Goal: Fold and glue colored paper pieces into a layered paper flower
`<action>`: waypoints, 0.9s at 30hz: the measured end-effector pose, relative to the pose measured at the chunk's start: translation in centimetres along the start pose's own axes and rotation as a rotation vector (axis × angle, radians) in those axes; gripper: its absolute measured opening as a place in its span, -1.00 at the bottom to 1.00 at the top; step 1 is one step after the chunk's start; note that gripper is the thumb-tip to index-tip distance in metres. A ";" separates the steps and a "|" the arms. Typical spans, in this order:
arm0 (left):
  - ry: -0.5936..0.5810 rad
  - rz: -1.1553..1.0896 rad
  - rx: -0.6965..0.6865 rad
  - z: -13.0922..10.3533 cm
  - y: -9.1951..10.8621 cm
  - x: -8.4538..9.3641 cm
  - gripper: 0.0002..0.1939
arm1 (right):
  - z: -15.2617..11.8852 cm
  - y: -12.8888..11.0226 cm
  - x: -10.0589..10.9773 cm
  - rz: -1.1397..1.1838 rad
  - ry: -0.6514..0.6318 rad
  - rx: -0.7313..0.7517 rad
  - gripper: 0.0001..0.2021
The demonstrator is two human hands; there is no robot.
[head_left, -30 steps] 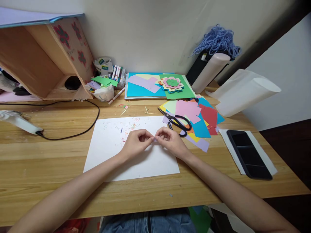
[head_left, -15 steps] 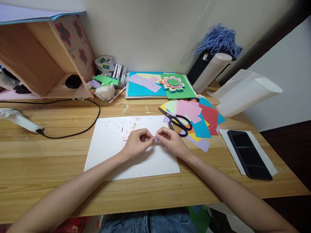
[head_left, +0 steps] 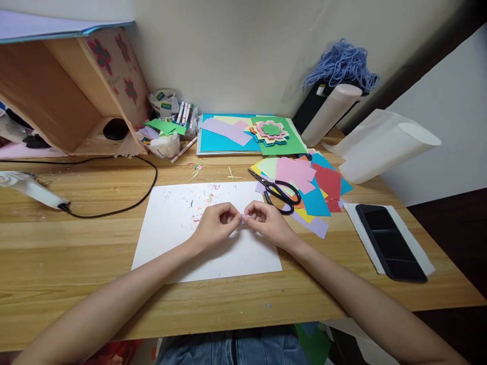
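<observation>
My left hand and my right hand meet above a white sheet of paper marked with coloured specks. Between their fingertips is a small piece of purple paper, pinched from both sides. Most of that piece is hidden by the fingers. Just beyond my right hand, black-handled scissors lie on a pile of coloured paper scraps, their tips pointing to the back left.
A layered paper flower sits on a green sheet at the back. Markers, a cup of scraps and a white glue gun with a black cord are on the left. A black phone lies at the right.
The fingertips of my right hand have shifted slightly, and a little more of the purple paper shows between the hands. Everything else looks the same.
</observation>
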State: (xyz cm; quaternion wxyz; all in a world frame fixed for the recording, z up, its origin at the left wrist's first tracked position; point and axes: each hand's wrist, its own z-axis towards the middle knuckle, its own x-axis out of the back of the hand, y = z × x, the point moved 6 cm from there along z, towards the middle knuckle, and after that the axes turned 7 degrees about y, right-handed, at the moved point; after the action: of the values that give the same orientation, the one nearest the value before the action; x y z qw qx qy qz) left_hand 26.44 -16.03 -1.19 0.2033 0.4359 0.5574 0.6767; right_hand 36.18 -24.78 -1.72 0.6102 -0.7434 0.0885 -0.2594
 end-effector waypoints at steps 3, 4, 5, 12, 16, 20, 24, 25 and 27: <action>-0.013 -0.017 0.000 0.0 -0.1 -0.1 -0.76 | 0.1 -0.2 0.1 0.017 0.007 -0.005 -0.82; -0.018 -0.030 0.003 0.0 -0.1 -0.1 -0.74 | 0.2 -0.3 0.2 0.030 0.014 -0.008 -0.82; -0.021 -0.044 0.005 0.0 -0.1 -0.1 -0.72 | 0.2 -0.4 0.3 0.045 0.022 -0.014 -0.82; -0.015 -0.108 0.036 0.1 -0.3 0.1 -0.75 | 0.3 -0.6 0.7 0.138 0.038 -0.059 -0.84; -0.006 -0.118 0.038 0.0 -0.4 0.0 -0.77 | 0.4 -0.6 0.8 0.144 0.034 -0.056 -0.82; 0.035 -0.075 0.025 0.0 -0.3 0.2 -0.77 | 0.4 -0.5 0.6 0.117 0.000 -0.041 -0.83; 0.044 -0.036 0.019 0.0 -0.2 0.2 -0.76 | 0.3 -0.4 0.5 0.087 -0.004 0.012 -0.85; 0.046 -0.030 0.018 0.0 -0.2 0.2 -0.75 | 0.2 -0.5 0.5 0.079 0.003 0.029 -0.86; 0.051 -0.019 0.015 0.0 -0.3 0.3 -0.74 | 0.2 -0.6 0.5 0.064 0.004 0.055 -0.85</action>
State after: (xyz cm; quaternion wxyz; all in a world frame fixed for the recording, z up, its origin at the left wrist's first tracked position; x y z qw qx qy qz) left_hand 26.22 -15.78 -1.33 0.1920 0.4146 0.5715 0.6817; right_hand 36.62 -24.75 -1.06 0.6383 -0.7226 0.1062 -0.2434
